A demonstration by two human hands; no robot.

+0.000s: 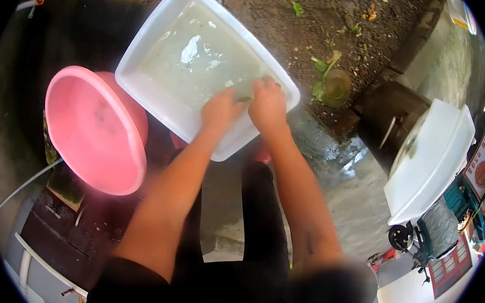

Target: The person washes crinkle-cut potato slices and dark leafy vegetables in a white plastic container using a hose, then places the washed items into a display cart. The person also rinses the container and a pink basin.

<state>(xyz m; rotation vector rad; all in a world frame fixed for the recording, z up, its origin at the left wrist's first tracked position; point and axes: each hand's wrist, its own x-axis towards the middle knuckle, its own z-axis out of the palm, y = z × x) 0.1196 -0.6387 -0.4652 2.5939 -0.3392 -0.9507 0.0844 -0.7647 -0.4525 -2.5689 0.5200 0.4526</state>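
Observation:
A white plastic basin [175, 133] of cloudy water lies before me, with bright glints on the water. My left hand [222, 111] is low over its near side, its thumb towards the right hand. Close beside it, my right hand [267, 102] is curled near the basin's right corner. A small dark green piece [243, 99], perhaps a leaf or a stem, shows between the two hands. Blur hides which hand touches it, and the fingertips are partly out of sight.
A pink plastic basin [94, 135] stands tilted at the left. Bare soil [262, 8] with scattered leaves lies beyond. To the right, a white container [431, 166] sits by a dark metal drum [392, 116]. A stroller-like wheeled frame [433, 230] stands farther right. A thin hose [24, 187] runs at lower left.

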